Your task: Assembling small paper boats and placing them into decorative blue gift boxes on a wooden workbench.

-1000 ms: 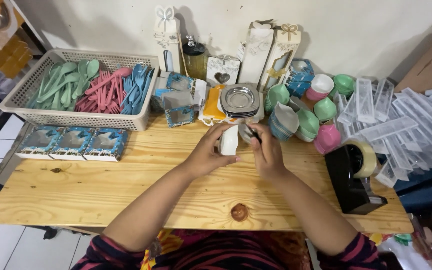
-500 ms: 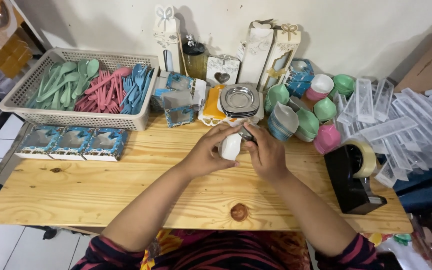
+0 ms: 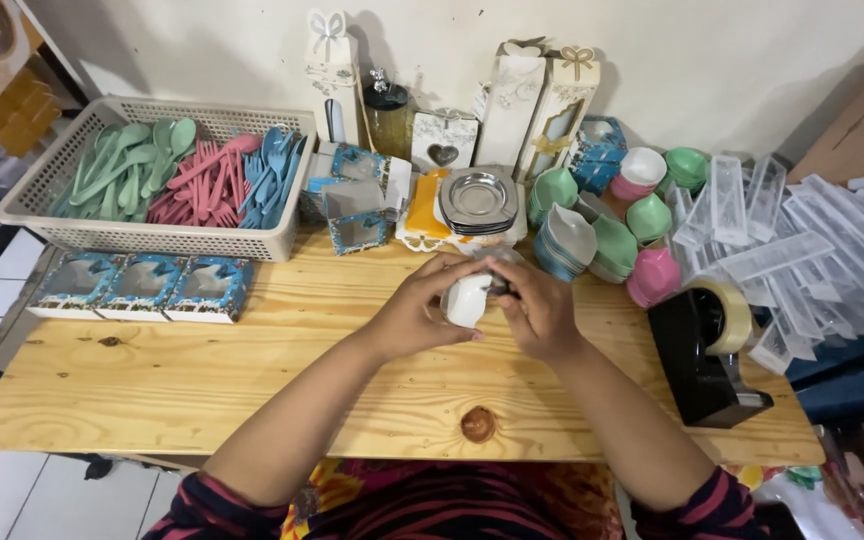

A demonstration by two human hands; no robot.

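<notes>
Both my hands meet over the middle of the wooden table (image 3: pixel 202 380). My left hand (image 3: pixel 417 315) curls around a small white cup-like piece (image 3: pixel 468 298). My right hand (image 3: pixel 537 310) grips the same piece from the other side, its fingers covering a darker part that I cannot make out. Just beyond my hands stands a stack of small metal dishes (image 3: pixel 479 198) on a yellow and white pack.
A white basket (image 3: pixel 42 190) of green, pink and blue plastic spoons and forks sits far left, with three blue window boxes (image 3: pixel 142 285) before it. Coloured bowls (image 3: pixel 607 240) and clear plastic boxes (image 3: pixel 802 250) lie right. A black tape dispenser (image 3: pixel 702 355) stands near right.
My hands have closed more tightly around the white piece and turned it slightly. Nothing else on the table has moved.
</notes>
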